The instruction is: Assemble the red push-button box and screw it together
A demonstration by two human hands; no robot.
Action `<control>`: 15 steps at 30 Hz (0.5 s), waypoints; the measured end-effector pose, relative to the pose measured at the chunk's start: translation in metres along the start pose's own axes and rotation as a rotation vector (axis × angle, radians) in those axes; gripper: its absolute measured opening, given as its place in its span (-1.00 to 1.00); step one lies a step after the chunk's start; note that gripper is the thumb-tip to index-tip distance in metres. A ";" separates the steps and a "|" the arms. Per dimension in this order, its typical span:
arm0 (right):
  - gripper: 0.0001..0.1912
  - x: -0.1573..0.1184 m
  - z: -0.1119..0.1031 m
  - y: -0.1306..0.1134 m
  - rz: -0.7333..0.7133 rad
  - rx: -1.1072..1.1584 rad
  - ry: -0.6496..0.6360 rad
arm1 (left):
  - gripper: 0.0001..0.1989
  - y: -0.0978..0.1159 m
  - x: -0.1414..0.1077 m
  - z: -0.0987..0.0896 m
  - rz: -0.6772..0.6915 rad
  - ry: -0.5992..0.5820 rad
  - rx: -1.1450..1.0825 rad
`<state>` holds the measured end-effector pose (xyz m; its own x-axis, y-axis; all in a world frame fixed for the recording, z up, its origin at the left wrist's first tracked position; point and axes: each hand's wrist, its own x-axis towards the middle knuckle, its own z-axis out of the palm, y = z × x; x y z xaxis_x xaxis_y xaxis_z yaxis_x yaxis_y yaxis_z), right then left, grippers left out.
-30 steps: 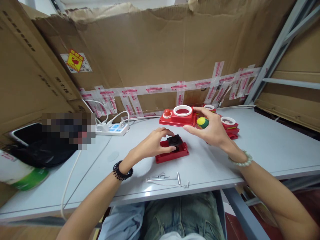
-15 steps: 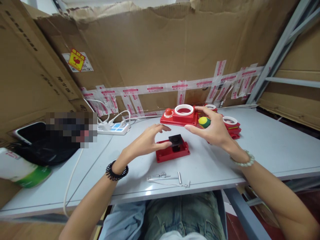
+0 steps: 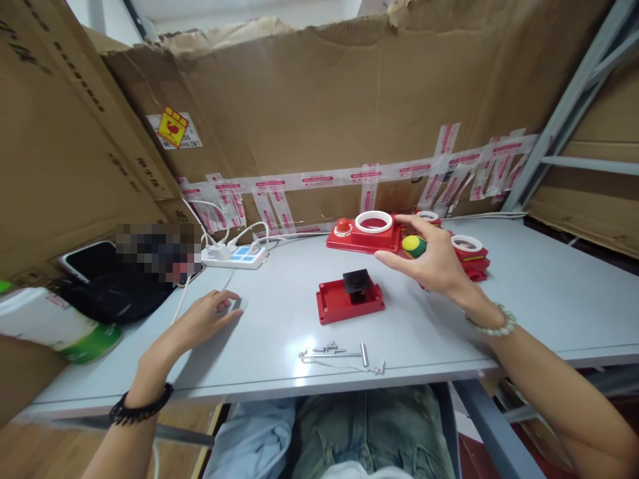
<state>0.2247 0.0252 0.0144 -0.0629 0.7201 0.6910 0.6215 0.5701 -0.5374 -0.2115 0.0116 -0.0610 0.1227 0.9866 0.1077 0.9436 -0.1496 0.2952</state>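
Observation:
My left hand (image 3: 212, 319) is low over the left part of the table, fingers curled and thumb toward the forefinger. At their tips is a small clear piece (image 3: 243, 303), too faint to name exactly. My right hand (image 3: 432, 259) has thumb and forefinger at the right end of a red housing (image 3: 362, 242) with a white ring and an orange-red dome. Against that palm shows a yellow and green rounded end (image 3: 413, 247), perhaps a handle. Between the hands lies an open red tray-like base (image 3: 332, 306), with a black square-topped part (image 3: 357, 282) standing in it.
Thin metal tools (image 3: 339, 352) lie near the table's front edge. More red housings (image 3: 469, 253) with white rings stand at right. A power strip (image 3: 237, 257), a phone (image 3: 90, 263), a black bag (image 3: 100, 303) and a white-green container (image 3: 90, 339) are at left. Cardboard (image 3: 309, 113) walls the back.
My left hand has moved from the black part in the red base to the left part of the table. My right hand keeps its place at the red housing. The view has shifted slightly.

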 end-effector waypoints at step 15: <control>-0.33 0.000 -0.002 0.002 -0.001 0.020 0.021 | -0.69 0.050 0.018 0.011 0.188 0.034 -0.075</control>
<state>0.2270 0.0255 0.0146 -0.0472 0.7114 0.7012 0.6053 0.5788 -0.5465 -0.1589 0.0230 -0.0553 0.2827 0.9384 0.1989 0.8795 -0.3363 0.3366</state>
